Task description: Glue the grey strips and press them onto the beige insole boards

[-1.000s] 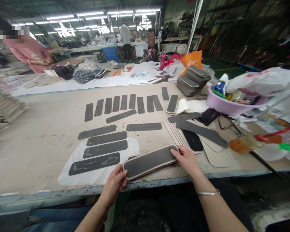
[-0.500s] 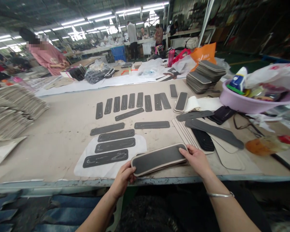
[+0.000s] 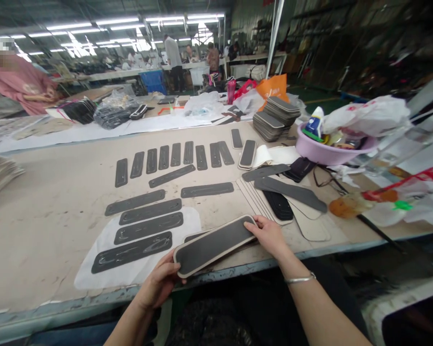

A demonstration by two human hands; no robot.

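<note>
Between my two hands is a long panel [image 3: 216,246] with rounded corners, its dark grey face framed by a beige border. My left hand [image 3: 160,278] grips its near left end, thumb on top and fingers beneath. At the far right end, my right hand [image 3: 270,235] pinches the edge, also thumb uppermost. The panel tilts at the table's front edge and hides part of another dark strip [image 3: 195,236] behind it. To the left, several dark grey strips [image 3: 132,252] with glossy wet-looking smears lie on white paper [image 3: 84,274] and the table.
A row of shorter grey strips [image 3: 164,157] lies farther back. On the right are beige panels [image 3: 313,230], dark pieces [image 3: 277,204], a brush-like tool [image 3: 346,205] and a purple basin [image 3: 317,150]. A stack of panels [image 3: 270,126] stands behind. A person in pink [image 3: 21,86] is at far left.
My view has swung to the right, so the table's contents appear farther left. Both hands keep hold of the panel, and more of the dark strip behind it shows.
</note>
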